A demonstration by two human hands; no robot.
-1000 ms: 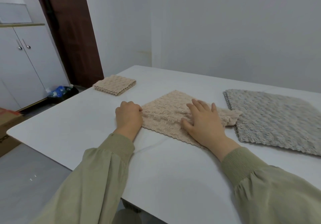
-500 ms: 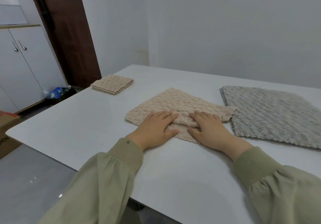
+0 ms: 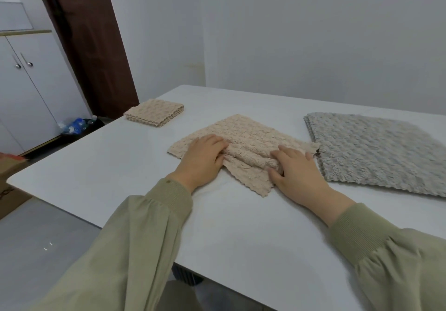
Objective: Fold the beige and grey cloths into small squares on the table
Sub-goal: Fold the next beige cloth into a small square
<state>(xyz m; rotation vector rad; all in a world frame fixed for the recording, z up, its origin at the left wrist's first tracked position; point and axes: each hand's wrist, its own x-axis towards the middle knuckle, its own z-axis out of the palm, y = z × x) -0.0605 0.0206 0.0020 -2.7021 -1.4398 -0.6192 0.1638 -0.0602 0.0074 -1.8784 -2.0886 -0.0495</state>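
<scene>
On the white table (image 3: 125,166) a beige cloth (image 3: 243,129) lies half worked, its near portion bunched into a raised ridge that runs between the two hands. The left hand (image 3: 202,160) rests palm-down on the cloth's left part, fingers pushed up against the end of the ridge; the right hand (image 3: 295,168) does the same at the other end, its thumb tucked toward the fold. Both hands look flat and fairly spread, pressing, not pinching, though whether any fingertip is hooked under the fabric cannot be told from this angle. A loose scalloped corner of the cloth hangs out toward the near edge, below the ridge.

Just beside the beige cloth's right corner, seemingly touching it, lies the grey cloth stack (image 3: 376,149), spread out flat and not yet folded. Well apart at the far left corner sits a folded beige square (image 3: 154,112), already done.

The risk here is the ridge itself: if it is pressed flat as it stands, the puckered fabric would likely set a crooked crease and the edges would not meet, giving a lopsided shape in place of a square. Pushing rightward could also drag the neighbouring grey cloths askew.
</scene>
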